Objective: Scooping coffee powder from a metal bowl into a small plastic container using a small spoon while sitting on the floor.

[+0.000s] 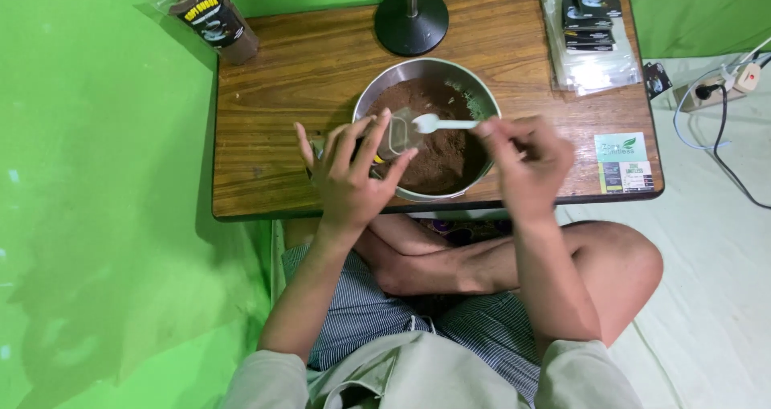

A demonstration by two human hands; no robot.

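A round metal bowl (377, 83) full of brown powder (438, 148) sits in the middle of a low wooden table (277, 104). My left hand (349, 172) holds a small clear plastic pouch (399, 133) upright at the bowl's left rim. My right hand (526, 160) grips the handle of a white plastic spoon (434, 123), whose bowl end hovers over the powder right beside the pouch's mouth.
A black round lamp base (411, 19) stands behind the bowl. A filled dark pouch (215, 19) leans at the table's back left corner. A stack of empty pouches (590, 27) lies at the back right, with paper labels (622, 161) near the right edge. A power strip (727, 83) lies on the floor.
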